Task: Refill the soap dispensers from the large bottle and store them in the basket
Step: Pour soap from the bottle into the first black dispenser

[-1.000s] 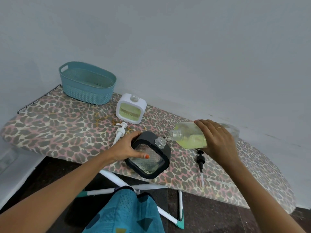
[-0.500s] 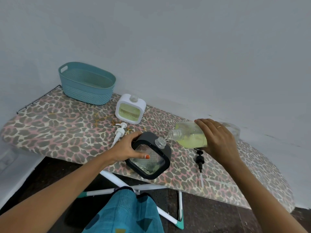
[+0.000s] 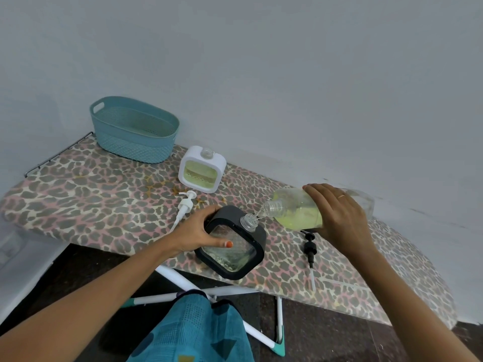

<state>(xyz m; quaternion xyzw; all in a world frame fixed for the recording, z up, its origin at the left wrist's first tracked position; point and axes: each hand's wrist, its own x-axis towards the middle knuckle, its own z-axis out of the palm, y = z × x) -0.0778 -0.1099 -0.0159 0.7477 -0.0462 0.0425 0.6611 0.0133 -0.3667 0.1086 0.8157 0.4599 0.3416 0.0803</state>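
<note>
A: Hands first?

B: Left hand: clamped round the left side of the black dispenser, thumb on its clear face, holding it tilted at the near edge of the board. Right hand: wrapped over the bottle, which is tipped on its side. The bottle's neck is just above the dispenser's open mouth, with a thin stream running in.

A: How would they handle?

B: Bottle: under half full, so likely light. The thin clear walls probably give when squeezed and turn slick if soapy. Best taken round the middle. Dispenser: looks stiff-framed, so grip the sides.

A: The rest?

B: Black pump: lying just right of the black dispenser. White pump: lying just beyond the left hand. White dispenser: upright, uncapped, toward the far edge. Basket: far left corner.
</note>
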